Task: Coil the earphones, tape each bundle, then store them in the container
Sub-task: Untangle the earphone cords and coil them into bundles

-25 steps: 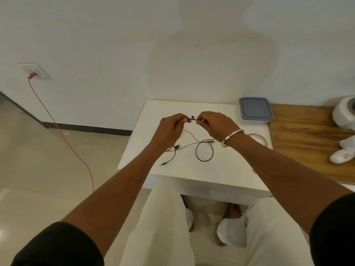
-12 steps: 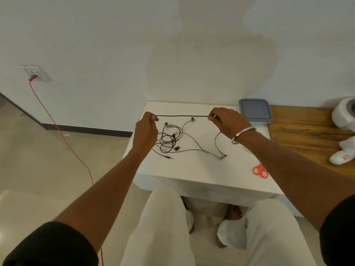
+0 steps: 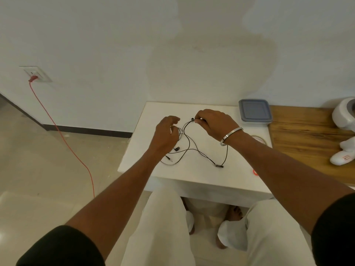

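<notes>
Over the middle of the tabletop [image 3: 192, 177], toward its far edge: right hand [image 3: 215, 122], fingers pinched closed on the earphones [image 3: 189, 148] cable just behind one earbud, palm down, wrist bent, forearm reaching in from the near right corner, metal bangle [image 3: 230, 136] at the wrist

Left hand [image 3: 165, 135]: just beside the right, fingers loosely curled and half open over the tangled part of the cable; whether it has hold of a strand cannot be told, as the hand's own back hides it

Earphones: black, uncoiled, lying in loose crossing loops from the middle toward the near edge; plug end near the left edge, inline piece toward the near right

Step in hand, by judgement: the coiling, at its very start, no bundle yet formed. Next move calls for the left hand to catch a free run of cable and lay even loops against the pinched end without snagging the crossings

Container [image 3: 255, 113]: lidded, grey-blue, at the far right corner, closed
Tape roll [image 3: 259, 140]: right edge, partly hidden behind the right forearm
Red object [image 3: 255, 172]: near right edge, mostly hidden, kind not certain
</notes>
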`<control>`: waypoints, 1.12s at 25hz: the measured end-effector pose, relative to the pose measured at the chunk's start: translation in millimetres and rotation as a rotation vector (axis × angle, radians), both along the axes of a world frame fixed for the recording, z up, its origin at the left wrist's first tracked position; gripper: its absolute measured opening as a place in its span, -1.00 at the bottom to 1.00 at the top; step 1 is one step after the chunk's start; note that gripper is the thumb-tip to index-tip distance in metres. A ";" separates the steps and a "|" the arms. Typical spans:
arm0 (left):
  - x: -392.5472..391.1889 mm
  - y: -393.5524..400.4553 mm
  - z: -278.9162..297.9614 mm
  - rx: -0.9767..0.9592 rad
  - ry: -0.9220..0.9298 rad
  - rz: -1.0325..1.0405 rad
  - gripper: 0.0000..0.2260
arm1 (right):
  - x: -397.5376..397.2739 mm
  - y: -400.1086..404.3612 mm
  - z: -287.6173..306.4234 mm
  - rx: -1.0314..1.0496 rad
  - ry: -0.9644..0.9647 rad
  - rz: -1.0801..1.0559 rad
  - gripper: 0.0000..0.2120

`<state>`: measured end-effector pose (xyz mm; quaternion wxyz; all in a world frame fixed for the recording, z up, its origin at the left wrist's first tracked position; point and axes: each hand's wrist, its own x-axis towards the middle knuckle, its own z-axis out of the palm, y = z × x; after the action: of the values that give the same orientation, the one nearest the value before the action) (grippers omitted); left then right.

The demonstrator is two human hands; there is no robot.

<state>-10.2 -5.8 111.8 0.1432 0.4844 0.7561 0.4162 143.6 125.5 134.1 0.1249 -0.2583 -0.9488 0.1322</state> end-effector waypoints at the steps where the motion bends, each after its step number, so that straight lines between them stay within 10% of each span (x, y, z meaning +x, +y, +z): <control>1: 5.8 4.3 3.6 0.023 -0.001 -0.061 -0.75 | -2.1 -1.6 -0.1 0.005 -0.002 0.010 -0.75; 8: 10.7 16.0 3.2 0.000 0.141 -0.196 -0.80 | -6.2 -6.7 -1.6 0.001 -0.050 0.018 -0.71; 22: -44.3 -20.9 -31.3 -0.261 0.107 0.233 -0.78 | 13.4 7.1 -9.6 0.024 -0.119 -0.068 -0.72; 28: 12.3 1.8 -10.6 -0.052 0.056 -0.087 -0.52 | 0.0 -3.6 -8.9 0.021 -0.090 -0.021 -0.73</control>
<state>2.0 -4.1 101.2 0.1523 0.5243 0.7486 0.3761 143.5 121.9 125.2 0.0861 -0.2726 -0.9520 0.1089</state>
